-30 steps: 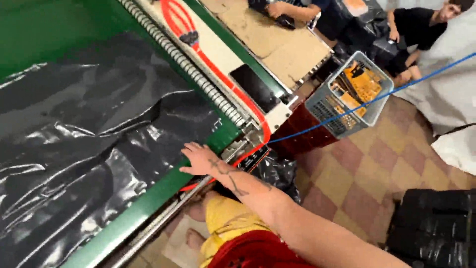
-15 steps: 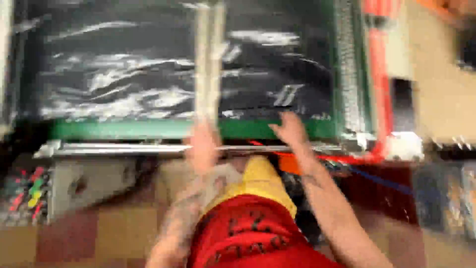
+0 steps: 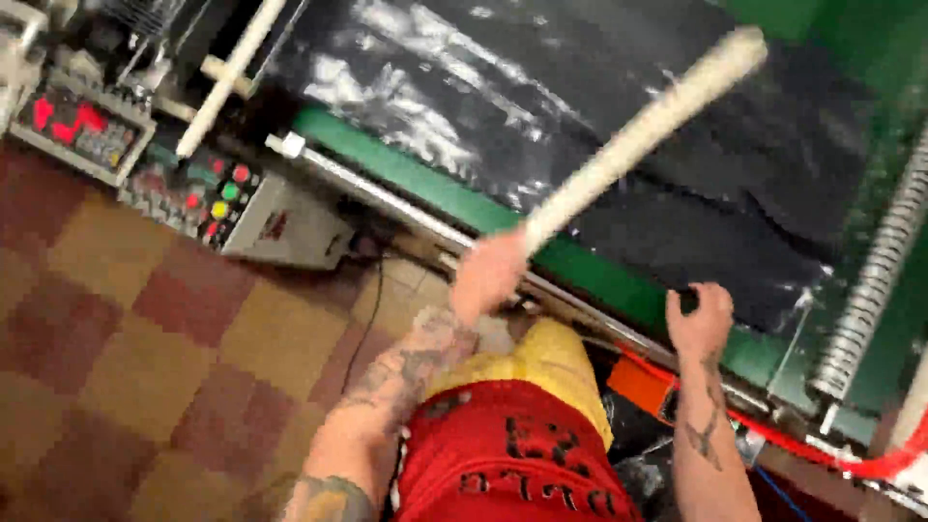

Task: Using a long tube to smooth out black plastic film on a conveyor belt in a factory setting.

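Hands are both up at the machine edge: the left hand (image 3: 488, 275) is closed round the near end of a long pale tube (image 3: 633, 140), which slants up and to the right, its far end hanging over the black film (image 3: 619, 116). Motion blur smears that fist, but the grip on the tube reads clearly. Over on the right, the right hand (image 3: 698, 319) has its fingers curled down on the near edge of the film, pinching it where it meets the green tabletop (image 3: 435, 184). Film lies wrinkled and glossy across that green bed, reaching nearly to the coiled spring (image 3: 875, 280) at the far right. A metal rail (image 3: 387, 198) runs along the front edge, just below both hands. Down left, a control panel (image 3: 208, 193) with coloured buttons stands near the checkered floor (image 3: 126, 338). Another pale tube (image 3: 227, 82) leans at the top left, well apart from the held one.
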